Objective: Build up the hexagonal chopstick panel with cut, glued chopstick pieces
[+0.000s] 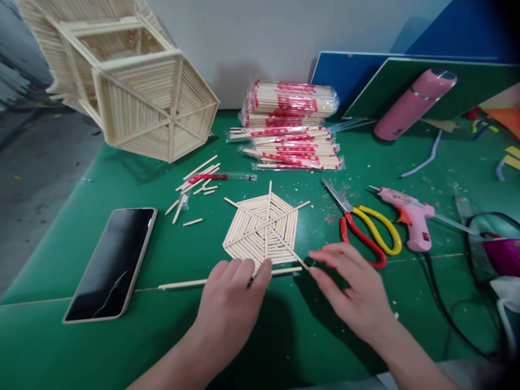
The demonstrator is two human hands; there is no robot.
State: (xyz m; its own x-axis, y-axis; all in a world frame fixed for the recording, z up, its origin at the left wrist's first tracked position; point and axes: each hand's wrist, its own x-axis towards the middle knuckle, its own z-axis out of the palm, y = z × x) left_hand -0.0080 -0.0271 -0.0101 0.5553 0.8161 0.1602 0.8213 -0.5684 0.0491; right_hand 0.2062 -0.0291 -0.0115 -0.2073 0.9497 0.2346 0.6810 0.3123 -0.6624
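Observation:
A flat hexagonal panel of wooden sticks lies on the green table, its crossed spokes poking past the rim. A chopstick runs along its near edge. My left hand is closed over that chopstick, fingertips at the panel's near edge; part of the stick is hidden beneath the hand. By the lower right spoke's end is my right hand, thumb and forefinger apart with the spoke tip close to the thumb. Scissors with red and yellow handles lie beyond the right hand.
A large stick-built hexagonal structure stands at back left. Wrapped chopsticks are piled behind the panel, cut pieces nearby. A phone lies left. A pink glue gun with a cord and a pink flask are right.

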